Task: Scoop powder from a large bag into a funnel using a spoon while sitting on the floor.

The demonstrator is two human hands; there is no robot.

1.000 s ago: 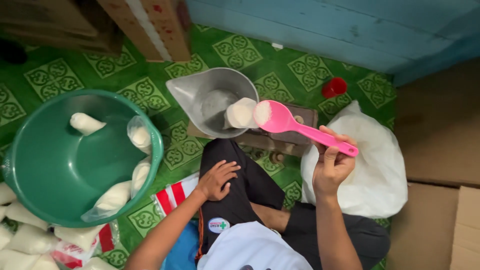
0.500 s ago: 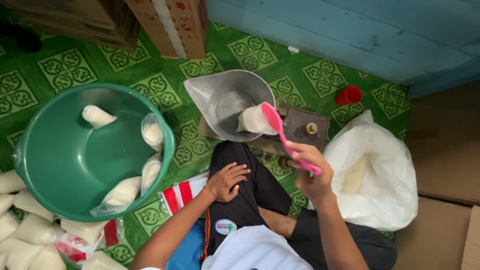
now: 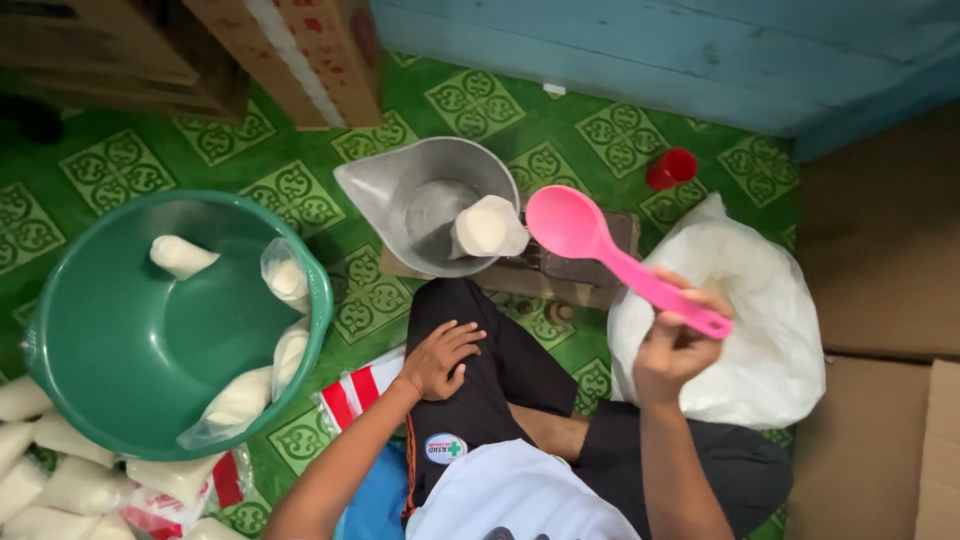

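My right hand [image 3: 678, 340] grips the handle of a pink plastic scoop [image 3: 600, 246], whose empty bowl hovers just right of a metal scale pan [image 3: 420, 200]. A small clear bag of white powder [image 3: 485, 228] stands in that pan. My left hand [image 3: 440, 358] rests flat on my knee, fingers spread, holding nothing. A large white sack [image 3: 745, 310] lies open to the right of my right hand.
A big green basin [image 3: 110, 340] on the left holds several filled white bags [image 3: 240, 400]. More such bags [image 3: 60, 480] are piled at the lower left. A red cup [image 3: 670, 168] stands near the blue wall. Cardboard boxes [image 3: 300, 50] sit at the top.
The scoop was tipped down over the bag in the pan; now it is lifted away to the right, empty and face up. The left hand stays on the knee.
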